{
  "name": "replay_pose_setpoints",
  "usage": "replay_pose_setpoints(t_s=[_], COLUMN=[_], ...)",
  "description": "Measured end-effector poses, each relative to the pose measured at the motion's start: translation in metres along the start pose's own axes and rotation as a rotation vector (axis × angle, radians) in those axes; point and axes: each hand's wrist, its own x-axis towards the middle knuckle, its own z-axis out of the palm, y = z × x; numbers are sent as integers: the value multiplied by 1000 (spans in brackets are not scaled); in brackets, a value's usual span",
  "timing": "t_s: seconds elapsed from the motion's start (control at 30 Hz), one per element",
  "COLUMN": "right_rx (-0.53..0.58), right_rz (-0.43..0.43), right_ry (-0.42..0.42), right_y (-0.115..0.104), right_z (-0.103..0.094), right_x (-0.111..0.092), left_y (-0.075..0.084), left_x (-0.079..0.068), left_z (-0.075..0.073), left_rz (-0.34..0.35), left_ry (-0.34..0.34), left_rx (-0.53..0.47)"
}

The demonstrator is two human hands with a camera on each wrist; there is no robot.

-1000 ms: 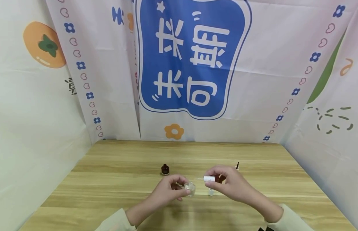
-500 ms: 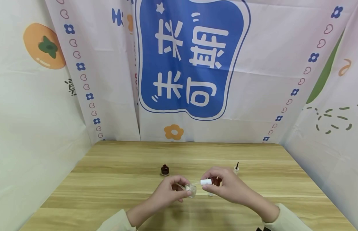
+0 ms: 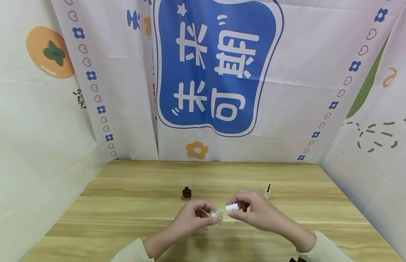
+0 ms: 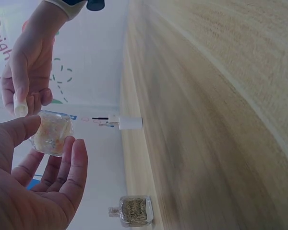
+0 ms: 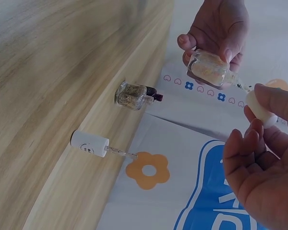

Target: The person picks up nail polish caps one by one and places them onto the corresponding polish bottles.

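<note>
My left hand (image 3: 193, 215) holds a small clear nail polish bottle (image 4: 53, 132) with pale contents, tilted so its neck points to the right hand. My right hand (image 3: 255, 211) pinches a white brush cap (image 3: 232, 207) between thumb and fingers. Its thin brush (image 5: 243, 86) reaches the mouth of the bottle, while the cap itself stays a little apart from the neck. How deep the brush sits is hard to tell. In the right wrist view both the bottle (image 5: 209, 68) and the cap (image 5: 260, 109) are plainly seen.
A dark nail polish bottle (image 3: 186, 194) stands open farther back. A gold-glitter bottle (image 5: 130, 96) is hidden in the head view. One white cap with a glittery brush (image 5: 90, 143) stands upright, and another has a black brush (image 4: 130, 123). Printed cloth (image 3: 288, 120) surrounds the wooden table (image 3: 140, 174).
My right hand has moved left and slightly down, bringing the brush from apart to the bottle's mouth. The left hand has barely moved, still holding the nail polish bottle.
</note>
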Motion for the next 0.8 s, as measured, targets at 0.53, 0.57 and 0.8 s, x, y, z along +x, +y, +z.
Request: replay_pose_setpoints(t_s=[0.53,0.57,0.8], right_rx=[37,50,160], right_rz=[74,84,159], right_ry=[-28,-30,-32], right_y=[-1,-1,-2], right_z=[4,5,7], right_x=[4,4,5], left_y=[-1,-1,0], left_x=[-1,-1,-1], left_z=[3,3,5], left_rz=[23,23,30], left_ry=[-9,-10,-14], left_rx=[-8,-11,-17])
